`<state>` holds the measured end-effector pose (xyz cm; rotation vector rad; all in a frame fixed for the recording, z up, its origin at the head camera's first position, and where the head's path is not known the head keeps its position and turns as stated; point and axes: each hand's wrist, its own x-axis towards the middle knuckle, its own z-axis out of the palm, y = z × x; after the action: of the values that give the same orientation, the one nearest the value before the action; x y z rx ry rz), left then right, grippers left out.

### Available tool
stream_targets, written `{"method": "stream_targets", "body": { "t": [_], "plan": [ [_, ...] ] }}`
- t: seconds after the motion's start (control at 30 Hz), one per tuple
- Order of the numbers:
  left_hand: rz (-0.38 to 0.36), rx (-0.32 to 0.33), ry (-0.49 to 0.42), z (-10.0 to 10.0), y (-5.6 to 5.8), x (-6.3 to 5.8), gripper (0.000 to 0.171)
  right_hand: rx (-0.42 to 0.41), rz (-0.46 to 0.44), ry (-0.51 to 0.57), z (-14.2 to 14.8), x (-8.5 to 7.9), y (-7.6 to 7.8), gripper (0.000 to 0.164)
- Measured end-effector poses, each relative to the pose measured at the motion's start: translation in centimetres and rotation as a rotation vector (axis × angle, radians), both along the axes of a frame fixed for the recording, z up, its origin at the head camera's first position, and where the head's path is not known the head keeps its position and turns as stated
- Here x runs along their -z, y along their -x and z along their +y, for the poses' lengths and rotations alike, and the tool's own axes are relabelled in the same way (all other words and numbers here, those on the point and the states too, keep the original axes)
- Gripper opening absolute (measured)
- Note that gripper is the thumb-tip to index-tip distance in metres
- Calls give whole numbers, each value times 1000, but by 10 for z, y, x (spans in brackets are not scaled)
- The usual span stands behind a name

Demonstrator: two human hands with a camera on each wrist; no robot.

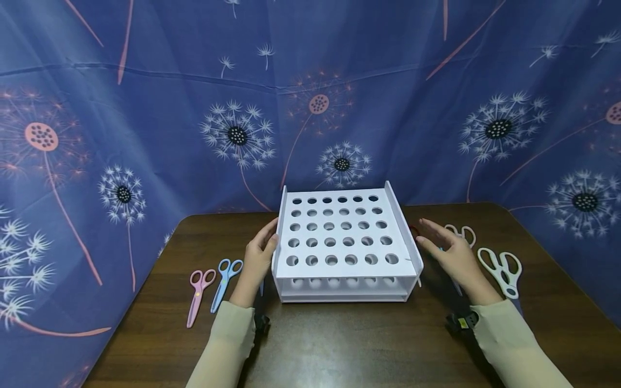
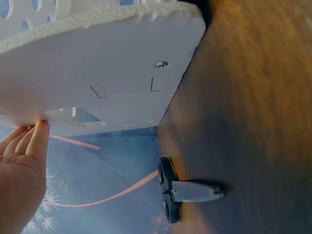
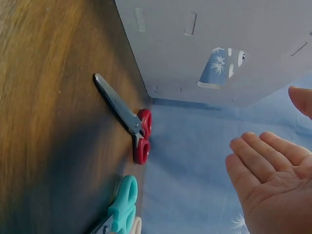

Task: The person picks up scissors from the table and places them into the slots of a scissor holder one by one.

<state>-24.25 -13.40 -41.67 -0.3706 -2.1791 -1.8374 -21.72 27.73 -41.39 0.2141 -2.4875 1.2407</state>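
A white rack (image 1: 346,288) with rows of round holes in its sloping top stands on the table, between my two hands. My left hand (image 1: 257,261) is at its left side. In the left wrist view, the fingertips (image 2: 40,127) touch the side panel (image 2: 122,58) beside a cut-out, and the fingers look nearly straight. To the right of the rack, my right hand (image 1: 456,261) is spread with thumb and fingers apart. A gap separates that hand from the rack's right panel (image 3: 165,58), and nothing lies in the palm (image 3: 278,195).
Pink scissors (image 1: 197,296) and blue scissors (image 1: 225,285) lie left of the rack. White-handled scissors (image 1: 502,272) are on the right. The wrist views show black-handled scissors (image 2: 170,190), red-handled scissors (image 3: 142,136) and teal-handled scissors (image 3: 124,204). A blue patterned cloth (image 1: 310,54) hangs behind the table (image 1: 330,345).
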Motion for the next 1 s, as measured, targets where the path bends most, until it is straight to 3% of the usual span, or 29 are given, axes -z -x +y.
{"method": "stream_targets", "body": {
  "t": [0.13,0.23,0.5,0.77,1.0],
  "plan": [
    [28,18,-12,-1,1,2,42,-2,9,21,3,-1,0,54],
    [18,23,-14,-1,-1,-2,42,13,15,28,7,0,-1,51],
    [15,15,-1,-1,-1,4,42,68,46,-12,12,1,-6,45],
    [29,32,20,4,-16,-20,42,124,19,-65,21,5,-8,48],
    [10,22,11,0,-3,0,42,132,-11,-82,33,5,-10,49]
  ]
}}
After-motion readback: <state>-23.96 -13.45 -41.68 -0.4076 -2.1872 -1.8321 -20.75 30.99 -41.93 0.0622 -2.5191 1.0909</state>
